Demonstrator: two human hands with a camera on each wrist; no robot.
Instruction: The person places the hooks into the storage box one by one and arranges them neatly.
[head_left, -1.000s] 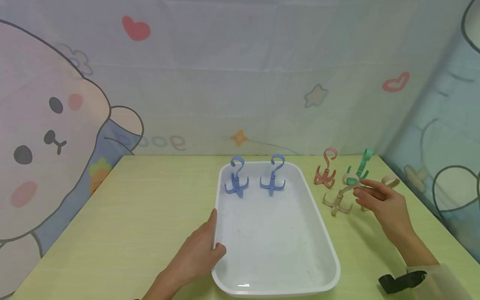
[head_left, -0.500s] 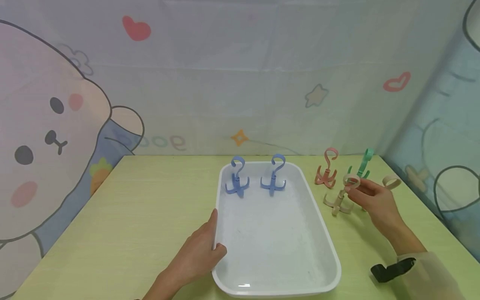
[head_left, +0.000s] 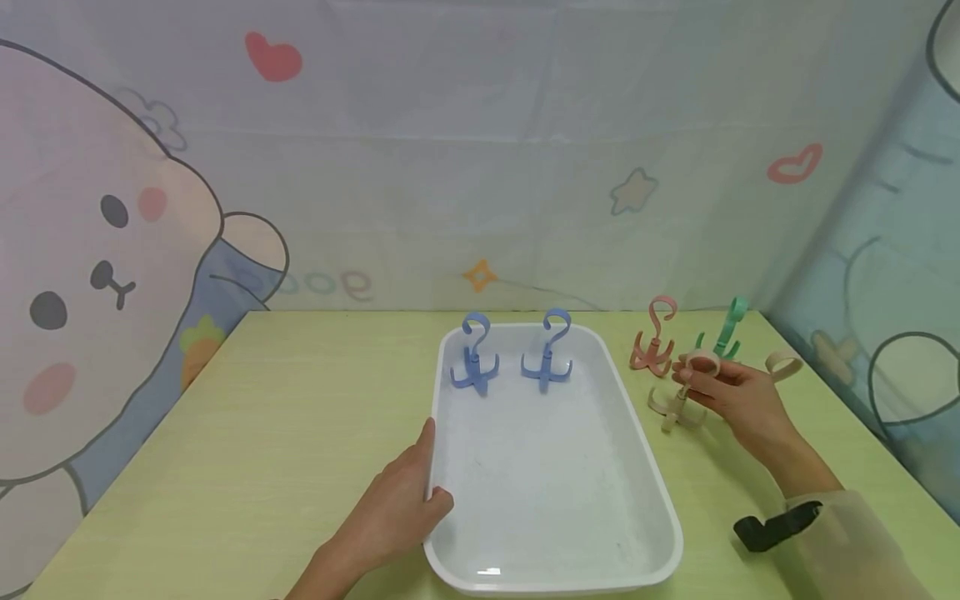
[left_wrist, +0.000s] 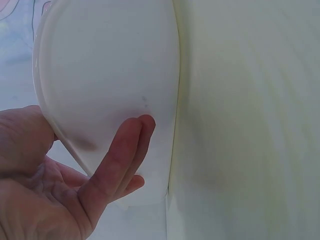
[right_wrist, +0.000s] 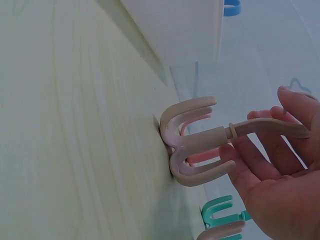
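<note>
A white tray [head_left: 555, 475] lies on the table, and my left hand [head_left: 390, 508] holds its left rim. The left wrist view shows those fingers against the tray's outer wall, with the thumb's side at the rim. On the right, a beige multi-prong hook [right_wrist: 200, 140] stands upright on its prongs. My right hand [head_left: 738, 408] has its thumb and fingers round the hook's curved neck. In the right wrist view the neck passes between thumb and fingers, and the prongs rest on the table. Two blue hooks [head_left: 474, 373] stand at the tray's far end.
A pink hook [head_left: 651, 354] and a green hook [head_left: 726, 329] stand behind my right hand. Another beige hook [head_left: 783, 365] is partly hidden by that hand. A printed cloth [head_left: 420, 192] hangs behind the table [head_left: 300, 433].
My right hand has moved left onto the front beige hook, its fingers now round the neck. The left hand and the tray stay where they were.
</note>
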